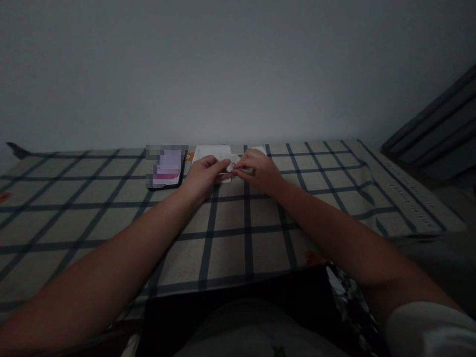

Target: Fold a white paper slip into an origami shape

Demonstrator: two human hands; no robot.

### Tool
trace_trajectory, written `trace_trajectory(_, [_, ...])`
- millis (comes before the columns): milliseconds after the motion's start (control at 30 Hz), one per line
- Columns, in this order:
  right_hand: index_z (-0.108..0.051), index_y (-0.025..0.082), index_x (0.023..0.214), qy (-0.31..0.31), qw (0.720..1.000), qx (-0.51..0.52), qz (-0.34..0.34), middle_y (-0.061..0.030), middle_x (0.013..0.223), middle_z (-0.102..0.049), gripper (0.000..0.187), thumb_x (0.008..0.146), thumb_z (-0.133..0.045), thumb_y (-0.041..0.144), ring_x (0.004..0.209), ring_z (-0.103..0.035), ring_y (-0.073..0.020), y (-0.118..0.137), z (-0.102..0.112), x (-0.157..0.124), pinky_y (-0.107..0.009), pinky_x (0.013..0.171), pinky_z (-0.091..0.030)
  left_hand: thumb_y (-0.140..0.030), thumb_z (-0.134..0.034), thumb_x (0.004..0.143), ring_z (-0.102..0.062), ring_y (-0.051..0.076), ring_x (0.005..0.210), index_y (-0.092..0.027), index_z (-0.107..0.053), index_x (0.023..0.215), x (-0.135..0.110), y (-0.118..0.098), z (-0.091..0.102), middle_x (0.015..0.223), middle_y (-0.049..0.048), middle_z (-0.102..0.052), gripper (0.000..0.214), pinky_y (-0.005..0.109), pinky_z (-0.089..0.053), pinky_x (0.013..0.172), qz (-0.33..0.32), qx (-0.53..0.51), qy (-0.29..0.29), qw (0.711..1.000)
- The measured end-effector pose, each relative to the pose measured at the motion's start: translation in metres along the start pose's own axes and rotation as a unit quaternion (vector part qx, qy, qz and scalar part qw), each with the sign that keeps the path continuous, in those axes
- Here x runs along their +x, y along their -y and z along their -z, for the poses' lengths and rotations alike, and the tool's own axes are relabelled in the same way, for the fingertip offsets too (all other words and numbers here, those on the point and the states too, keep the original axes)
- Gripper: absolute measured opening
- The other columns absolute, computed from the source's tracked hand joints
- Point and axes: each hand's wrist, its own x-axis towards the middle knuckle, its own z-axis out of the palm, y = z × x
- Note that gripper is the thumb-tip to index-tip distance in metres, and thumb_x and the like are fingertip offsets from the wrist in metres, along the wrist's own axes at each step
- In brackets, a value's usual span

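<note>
Over the far part of the table, my left hand point(202, 177) pinches a small white piece of what looks like folded paper point(233, 158) between thumb and fingers. My right hand point(263, 171) meets it from the other side, its thumb and fingertips closed on the same piece. The fingertips of both hands nearly touch, and they partly cover the piece. Beneath and behind my left hand lies a white printed sheet or booklet point(212, 149). Another white item point(259, 148) shows just behind my right hand, mostly hidden.
A phone point(169, 166) with a lit screen lies left of my left hand. An orange item point(189, 156) sits between phone and sheet. The checked tablecloth point(230, 248) has wrinkles at right. A plain wall point(238, 74) rises behind; a dark curtain point(439, 124) hangs at right.
</note>
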Motion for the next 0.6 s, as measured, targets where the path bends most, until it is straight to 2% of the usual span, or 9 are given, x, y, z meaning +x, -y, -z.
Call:
trace_trajectory(133, [-0.067, 0.02, 0.092, 0.002, 1.0, -0.009, -0.005, -0.0071, 0.093, -0.066, 0.016, 0.095, -0.06, 0.034, 0.093, -0.056, -0.0217, -0.0001, -0.0003, -0.001, -0.036, 0.086, -0.041, -0.021, -0.086, 0.06, -0.069, 0.014, 0.076, -0.013, -0.067, 0.078, -0.0004, -0.001, -0.0023, 0.084, 0.0061, -0.073, 0.027, 0.026, -0.057, 0.077, 0.001, -0.028, 0.018, 0.999])
trace_trajectory(233, [-0.064, 0.018, 0.098, -0.008, 1.0, -0.014, -0.003, -0.0066, 0.092, -0.065, 0.016, 0.093, -0.061, 0.033, 0.089, -0.056, -0.0212, 0.0004, -0.0003, -0.0012, -0.035, 0.084, -0.041, -0.021, -0.086, 0.061, -0.07, 0.014, 0.079, -0.011, -0.071, 0.085, -0.0013, -0.0021, -0.0031, 0.092, 0.0084, -0.075, 0.03, 0.025, -0.057, 0.077, 0.001, -0.031, 0.035, 0.999])
trace_trajectory(400, [-0.064, 0.017, 0.108, -0.009, 1.0, -0.021, 0.003, -0.0063, 0.09, -0.065, 0.026, 0.094, -0.061, 0.039, 0.086, -0.055, -0.0211, -0.0008, -0.0008, -0.0012, -0.036, 0.084, -0.041, -0.021, -0.085, 0.062, -0.069, 0.014, 0.076, -0.011, -0.072, 0.085, -0.0016, -0.0031, -0.0028, 0.089, 0.0078, -0.075, 0.028, 0.024, -0.057, 0.074, 0.008, -0.025, 0.029, 0.999])
trace_trajectory(600, [-0.066, 0.017, 0.113, -0.015, 0.999, -0.025, 0.017, -0.0078, 0.091, -0.067, 0.032, 0.095, -0.06, 0.042, 0.089, -0.056, -0.0222, -0.0063, -0.0024, -0.0023, -0.037, 0.086, -0.042, -0.015, -0.082, 0.06, -0.071, 0.015, 0.08, -0.011, -0.068, 0.078, -0.0004, -0.0016, -0.0014, 0.089, 0.0087, -0.074, 0.023, 0.027, -0.057, 0.08, 0.012, -0.038, 0.012, 0.999])
